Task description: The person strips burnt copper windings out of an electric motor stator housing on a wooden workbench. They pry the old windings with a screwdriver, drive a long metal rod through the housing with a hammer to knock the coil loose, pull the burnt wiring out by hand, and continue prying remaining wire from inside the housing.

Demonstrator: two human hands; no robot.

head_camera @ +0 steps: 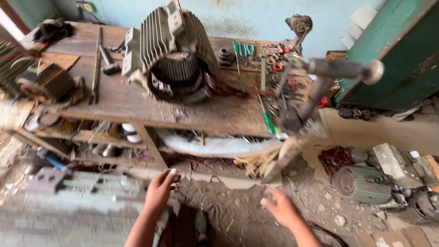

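— What are the hands doing?

— Both hang empty above the dirt floor (pixel 238 215), in front of the workbench (pixel 137 103). The left hand (pixel 160 187) has its fingers loosely curled, gripping nothing. The right hand (pixel 281 208) is half open and blurred, touching nothing.

— And the motor?

— The finned grey motor housing (pixel 171 43) lies on its side on the bench, its open end showing copper windings. A green screwdriver (pixel 267 120) lies near the bench's front edge.

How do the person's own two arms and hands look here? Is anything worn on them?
Both forearms are bare, with no sleeves in view. The left hand and the right hand wear no gloves, and no watch, ring or bracelet shows. The picture is somewhat blurred, so small details cannot be told.
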